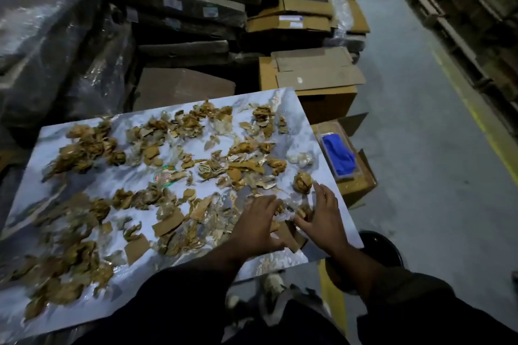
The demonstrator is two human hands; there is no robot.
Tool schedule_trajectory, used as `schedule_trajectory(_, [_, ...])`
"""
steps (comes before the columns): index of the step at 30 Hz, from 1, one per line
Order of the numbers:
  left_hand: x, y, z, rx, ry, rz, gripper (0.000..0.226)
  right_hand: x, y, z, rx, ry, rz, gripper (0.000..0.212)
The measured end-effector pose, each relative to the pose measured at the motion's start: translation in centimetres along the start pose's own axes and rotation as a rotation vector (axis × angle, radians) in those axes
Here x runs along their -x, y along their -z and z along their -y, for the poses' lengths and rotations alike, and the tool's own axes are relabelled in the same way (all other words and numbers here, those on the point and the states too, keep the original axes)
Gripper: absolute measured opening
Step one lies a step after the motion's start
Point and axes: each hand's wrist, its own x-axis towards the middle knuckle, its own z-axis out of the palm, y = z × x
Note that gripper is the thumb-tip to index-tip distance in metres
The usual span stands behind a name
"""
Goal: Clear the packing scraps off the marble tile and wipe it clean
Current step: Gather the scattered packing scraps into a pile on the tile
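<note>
A large white marble tile [120, 179] lies tilted across the middle of the view, strewn with packing scraps [196, 154]: crumpled brown paper, torn cardboard pieces and bits of clear plastic. My left hand [256, 223] and my right hand [319, 218] rest palm-down with spread fingers on a small heap of scraps [288, 214] near the tile's right front corner, one hand on each side of it. A crumpled paper ball [302, 182] lies just beyond my right fingertips. A blue cloth [339, 157] sits in a clear tray right of the tile.
Cardboard boxes [316, 78] stand behind and to the right of the tile. Wrapped dark stacks [56, 36] fill the left and back. A round black bin [378, 249] sits under the tile's right front corner. Grey floor with a yellow line [476, 117] runs along the right.
</note>
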Motion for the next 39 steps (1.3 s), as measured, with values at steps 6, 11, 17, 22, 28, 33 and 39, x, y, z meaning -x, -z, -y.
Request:
schedule_trajectory(6, [-0.7,-1.3,0.3,-0.12,-0.032,0.04,0.079,-1.3,-1.7,1.1,-0.1,-0.029,0.041,0.101])
schedule_trajectory(11, [-1.9,-2.0,0.1,-0.129,0.07,0.005,0.055,-3.0,-2.5,1.8,-0.17,-0.001,0.029,0.09])
schedule_trajectory(17, [-3.9,-1.0,1.6,-0.157,0.282,-0.102,0.038,-4.9,-1.8,1.3,-0.097,0.21,-0.04,0.054])
schedule_trajectory(22, [-4.5,-0.5,2.8,-0.12,0.323,-0.236,0.061,-8.5,-0.4,0.1,-0.043,0.142,-0.192,0.074])
schedule_trajectory(28, [-5.9,-0.2,4.1,0.014,0.377,-0.328,0.085,-11.9,-1.5,1.1,-0.07,0.156,0.117,0.101])
schedule_trajectory(33, [-8.6,0.6,6.0,-0.071,0.361,-0.171,0.082,-11.3,-3.3,3.0,-0.054,0.34,0.094,0.065])
schedule_trajectory(39, [-7.7,-0.4,6.0,-0.039,0.339,-0.184,0.056,-9.4,-4.1,2.9,-0.063,0.438,0.063,0.06])
